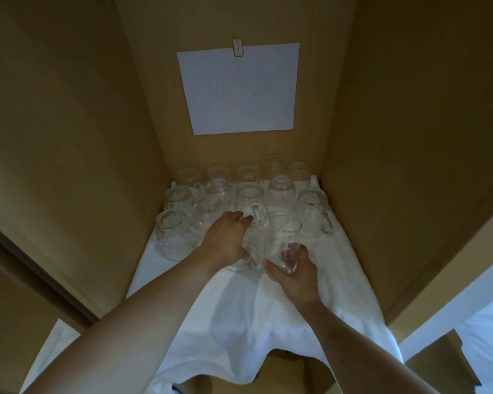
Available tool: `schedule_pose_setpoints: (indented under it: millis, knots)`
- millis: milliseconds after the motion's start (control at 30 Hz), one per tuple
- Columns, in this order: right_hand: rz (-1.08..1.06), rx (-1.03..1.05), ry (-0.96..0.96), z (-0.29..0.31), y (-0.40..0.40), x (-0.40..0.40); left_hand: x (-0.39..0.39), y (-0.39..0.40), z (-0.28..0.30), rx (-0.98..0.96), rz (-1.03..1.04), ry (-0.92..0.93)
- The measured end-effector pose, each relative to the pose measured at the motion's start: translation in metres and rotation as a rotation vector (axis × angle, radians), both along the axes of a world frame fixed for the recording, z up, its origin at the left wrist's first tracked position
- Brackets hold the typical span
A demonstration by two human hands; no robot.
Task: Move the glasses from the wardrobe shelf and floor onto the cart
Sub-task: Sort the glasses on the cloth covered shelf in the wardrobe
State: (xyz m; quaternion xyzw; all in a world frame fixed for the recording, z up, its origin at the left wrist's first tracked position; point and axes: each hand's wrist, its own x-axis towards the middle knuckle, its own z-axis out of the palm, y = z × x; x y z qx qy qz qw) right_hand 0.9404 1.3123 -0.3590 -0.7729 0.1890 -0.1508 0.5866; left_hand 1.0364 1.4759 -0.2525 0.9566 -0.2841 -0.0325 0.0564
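Several clear glasses and handled mugs point(245, 191) stand upside down in rows at the back of the wardrobe shelf, on a white cloth point(239, 308). My left hand point(225, 241) grips a clear handled mug point(254, 245) near the front of the rows. My right hand point(292, 270) holds a plain clear tumbler point(283, 237) from below, tilted with its base away from me. The two held glasses touch or nearly touch each other. The cart is out of view.
Brown wardrobe walls point(83, 137) close in on the left, right and back. A white paper sheet point(239, 86) is stuck to the back wall. The cloth hangs over the shelf's front edge. A cardboard box point(444, 362) shows at the lower right.
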Motion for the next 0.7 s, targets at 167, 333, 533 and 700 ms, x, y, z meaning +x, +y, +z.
schedule_pose_setpoints:
  millis: [167, 333, 533, 700]
  knots:
    - [-0.003, 0.007, 0.033, 0.001, 0.000, 0.001, 0.002, -0.007, 0.000, 0.013, 0.018, -0.029]
    - [-0.011, 0.049, 0.099, 0.023, -0.015, 0.007, 0.007, -0.010, -0.004, -0.033, 0.040, -0.032]
    - [0.058, -0.519, 0.363, 0.069, -0.050, 0.010, 0.016, -0.012, -0.006, -0.078, 0.044, -0.019]
    - [0.129, -0.966, 0.448, 0.102, -0.061, 0.013, 0.021, -0.012, -0.009, -0.108, 0.047, -0.015]
